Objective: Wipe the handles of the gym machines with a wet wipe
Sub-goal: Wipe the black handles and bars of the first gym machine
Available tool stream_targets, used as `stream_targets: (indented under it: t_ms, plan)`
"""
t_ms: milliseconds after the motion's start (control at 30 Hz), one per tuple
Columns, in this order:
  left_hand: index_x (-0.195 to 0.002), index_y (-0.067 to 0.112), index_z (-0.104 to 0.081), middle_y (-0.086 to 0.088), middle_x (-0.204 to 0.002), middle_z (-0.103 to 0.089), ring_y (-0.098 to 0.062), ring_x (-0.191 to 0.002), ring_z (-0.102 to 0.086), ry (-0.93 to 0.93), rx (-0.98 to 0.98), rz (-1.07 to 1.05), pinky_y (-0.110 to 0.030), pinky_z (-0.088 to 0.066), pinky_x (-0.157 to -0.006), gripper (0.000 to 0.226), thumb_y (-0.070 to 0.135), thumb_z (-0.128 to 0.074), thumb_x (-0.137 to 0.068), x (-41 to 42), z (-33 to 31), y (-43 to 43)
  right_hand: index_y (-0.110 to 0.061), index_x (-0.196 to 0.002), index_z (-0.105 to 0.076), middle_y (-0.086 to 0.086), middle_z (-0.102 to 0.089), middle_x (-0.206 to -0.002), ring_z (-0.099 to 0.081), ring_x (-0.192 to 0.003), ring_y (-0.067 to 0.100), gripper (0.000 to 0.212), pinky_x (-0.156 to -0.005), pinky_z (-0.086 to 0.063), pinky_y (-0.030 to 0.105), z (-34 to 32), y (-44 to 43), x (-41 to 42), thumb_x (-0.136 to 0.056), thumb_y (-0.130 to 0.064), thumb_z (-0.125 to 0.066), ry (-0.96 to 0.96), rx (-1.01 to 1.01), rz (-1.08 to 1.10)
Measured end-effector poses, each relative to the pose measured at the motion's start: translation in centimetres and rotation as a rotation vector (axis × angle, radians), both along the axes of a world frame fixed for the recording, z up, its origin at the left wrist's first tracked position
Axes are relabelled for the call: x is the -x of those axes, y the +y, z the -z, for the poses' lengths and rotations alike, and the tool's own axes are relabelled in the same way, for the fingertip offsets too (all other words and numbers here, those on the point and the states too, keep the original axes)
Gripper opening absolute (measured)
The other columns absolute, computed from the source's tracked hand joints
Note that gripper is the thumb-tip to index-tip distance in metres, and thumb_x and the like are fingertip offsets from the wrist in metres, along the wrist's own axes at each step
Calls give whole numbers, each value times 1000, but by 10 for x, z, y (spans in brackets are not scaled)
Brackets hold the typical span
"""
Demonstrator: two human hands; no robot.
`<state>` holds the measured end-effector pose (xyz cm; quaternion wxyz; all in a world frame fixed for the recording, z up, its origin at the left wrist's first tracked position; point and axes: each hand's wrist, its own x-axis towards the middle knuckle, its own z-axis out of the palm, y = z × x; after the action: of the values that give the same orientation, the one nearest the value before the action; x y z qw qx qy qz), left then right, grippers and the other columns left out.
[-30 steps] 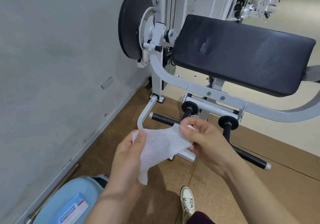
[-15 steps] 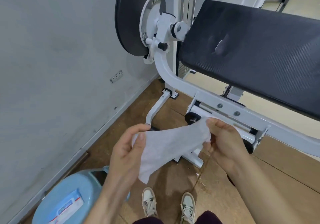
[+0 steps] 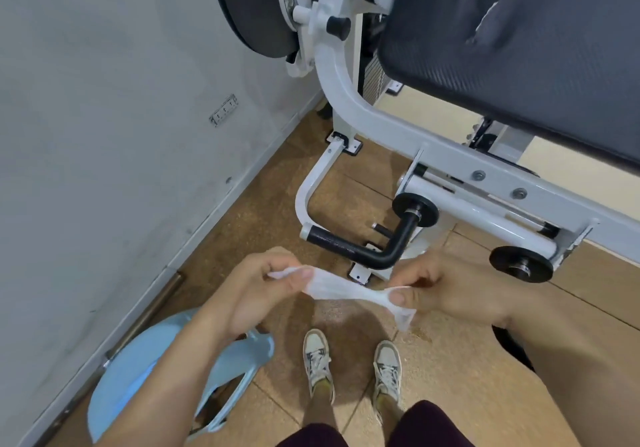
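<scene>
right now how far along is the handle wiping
Barely begun. Done: a wet wipe is out. In hand: left hand and right hand pinch its ends, stretching it between them. Left: the black handle just beyond isn't touched yet, so all the wiping remains.

The wipe (image 3: 341, 289) stretches between both hands, near of the machine handle (image 3: 360, 247); a stool (image 3: 242, 353) stands left, below.
</scene>
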<state>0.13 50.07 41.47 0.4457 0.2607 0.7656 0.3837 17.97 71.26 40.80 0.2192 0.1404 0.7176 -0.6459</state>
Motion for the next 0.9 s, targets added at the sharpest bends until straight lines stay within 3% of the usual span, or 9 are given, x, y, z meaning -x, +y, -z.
stream_targets:
  t_ms: [67,167,333,400,467,567,667,833,900]
  plan:
    - [-91,0,-68,-1,-72,-55,-18,-70,-48,-265,-36,-230,-30,-38,-71,52,48,-48,-93,2,13,2,-7,-89,-71,3,-67,-85,-64,-82,12,18,-73,-52,22,7,-13,4,-92,-18,-56,8,419,164]
    - [-88,11,-69,0,-58,-44,-11,-50,-36,-584,-68,-602,-21,-30,-47,35,39,-48,-96,-12,32,17,0,-95,-73,13,-71,-90,-68,-87,20,17,-79,-56,26,22,-48,24,-86,-11,-64,67,681,498]
    - [-100,10,-69,-1,-62,-47,-8,-52,-41,-537,-148,-734,-22,-34,-50,19,23,-56,-95,-21,67,27,7,-103,-69,24,-69,-105,-68,-100,27,26,-88,-55,30,44,-86,62,-92,-4,-48,167,759,982]
    - [-96,18,-69,0,-60,-55,-9,-55,-48,-364,-118,-624,-21,-40,-50,12,16,-58,-91,-20,76,22,12,-107,-65,30,-65,-110,-63,-106,35,32,-93,-53,35,53,-94,74,-95,-10,-46,133,679,1032]
    - [-84,21,-70,-2,-60,-59,-9,-56,-51,-216,-111,-487,-23,-42,-51,14,14,-60,-88,-17,85,16,12,-98,-67,34,-63,-105,-64,-97,34,34,-83,-57,33,65,-103,82,-96,-15,-47,141,466,1045]
    - [-76,16,-68,-18,-69,-58,-16,-59,-48,-140,-185,-294,-29,-39,-55,13,16,-64,-88,-7,93,8,-2,-88,-75,15,-65,-103,-64,-98,22,23,-85,-54,42,82,-114,89,-92,-17,-59,144,47,1010]
    - [-90,27,-70,-7,-76,-67,-17,-67,-61,-123,-265,-193,-31,-49,-63,5,27,-65,-90,-1,100,4,-2,-89,-74,18,-71,-86,-68,-86,36,11,-79,-54,56,97,-119,91,-85,-9,-67,169,18,1137]
    - [-99,39,-58,6,-87,-69,-16,-72,-66,-13,-341,-260,-35,-55,-65,13,31,-59,-89,4,123,10,-25,-86,-66,0,-68,-71,-64,-65,12,17,-57,-50,21,108,-111,104,-81,-10,-73,199,-361,1188]
    - [-93,38,-65,6,-79,-70,-17,-69,-65,86,-318,-318,-39,-54,-64,13,26,-65,-90,9,133,16,-24,-89,-71,-9,-68,-81,-62,-74,5,12,-65,-49,15,116,-109,114,-85,-12,-69,233,-708,1051]
